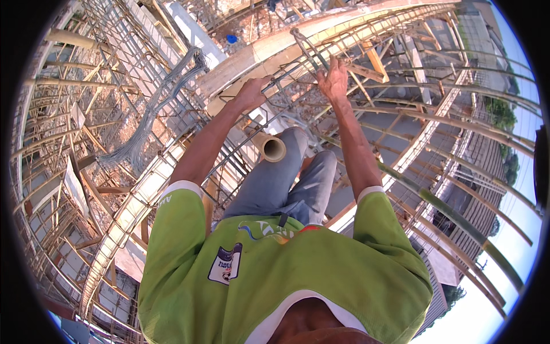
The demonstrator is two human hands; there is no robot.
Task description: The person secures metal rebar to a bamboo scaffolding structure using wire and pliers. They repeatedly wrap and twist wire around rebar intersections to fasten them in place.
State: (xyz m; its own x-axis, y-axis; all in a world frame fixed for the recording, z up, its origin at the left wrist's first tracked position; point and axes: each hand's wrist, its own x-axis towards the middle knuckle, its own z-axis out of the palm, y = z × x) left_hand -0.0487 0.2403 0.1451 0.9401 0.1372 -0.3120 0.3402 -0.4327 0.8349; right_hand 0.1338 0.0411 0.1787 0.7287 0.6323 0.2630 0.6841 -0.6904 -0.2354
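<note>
Pincers (299,38) in right grip (333,81)

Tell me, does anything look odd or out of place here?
One thing, mildly: a small blue object lies amid the brown debris beyond the left hand. Its colour stands out there, though it is too small to identify.

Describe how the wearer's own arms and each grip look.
The left sleeve and right sleeve are short, green and white-hemmed, the left one bearing a white marking. Below them, the left arm and right arm are bare. The left grip and right grip are ungloved hands.
</note>
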